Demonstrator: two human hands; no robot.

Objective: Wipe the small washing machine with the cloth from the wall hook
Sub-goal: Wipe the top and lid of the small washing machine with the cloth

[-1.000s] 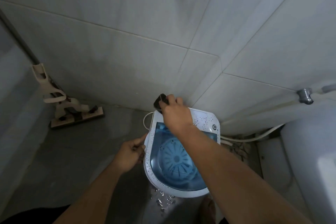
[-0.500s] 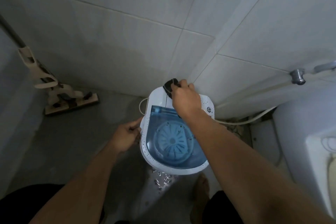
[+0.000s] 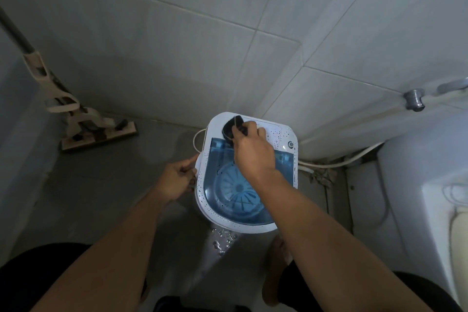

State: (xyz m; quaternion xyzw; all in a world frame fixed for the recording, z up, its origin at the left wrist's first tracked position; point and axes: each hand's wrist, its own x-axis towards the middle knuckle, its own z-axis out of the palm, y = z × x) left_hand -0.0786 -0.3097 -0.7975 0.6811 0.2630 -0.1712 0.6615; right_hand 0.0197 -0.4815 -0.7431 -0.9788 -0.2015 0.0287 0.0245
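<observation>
Head view showed me the small washing machine [image 3: 247, 180] on the floor, my right forearm covering part of its lid. My left hand [image 3: 177, 180] curled against its side; my right hand [image 3: 254, 152] clutched the dark cloth [image 3: 231, 129], mostly hidden.

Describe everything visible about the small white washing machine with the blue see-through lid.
The small white washing machine stands upright on the grey floor beside the tiled wall. Its body looks like white plastic, speckled with dark spots. A translucent blue lid, shut, shows a ribbed round agitator beneath. A small round button sits at its back right corner. The right hand presses a dark cloth on the back panel; the left hand touches its left rim.
</observation>
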